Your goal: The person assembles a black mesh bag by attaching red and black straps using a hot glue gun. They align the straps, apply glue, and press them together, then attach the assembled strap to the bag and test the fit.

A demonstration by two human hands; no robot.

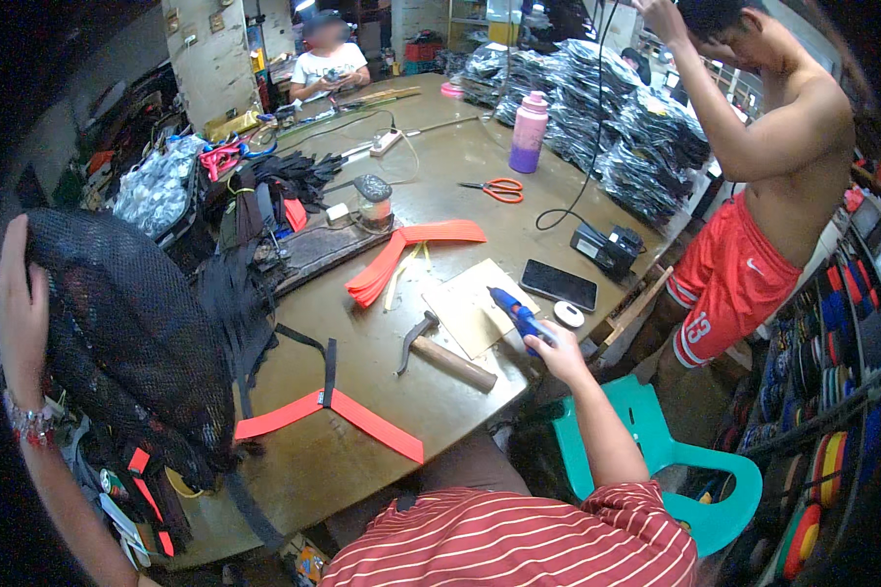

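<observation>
Over the pale sheet (457, 311), our right hand (558, 354) grips the blue tool (512, 309); we should point its tip clear of the phone (558, 284). Our left hand (22, 308) touches the mesh sack (127, 328), grip unclear.

The gun-shaped tool (517, 312) is blue, the straps (440, 233) orange-red, the mesh bag (132, 333) black, the shirt (504, 538) pale-striped red.

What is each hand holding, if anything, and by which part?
Right hand: the blue tool, by its near end. Left hand: at the black mesh bundle; whether it grips cannot be told.
</observation>
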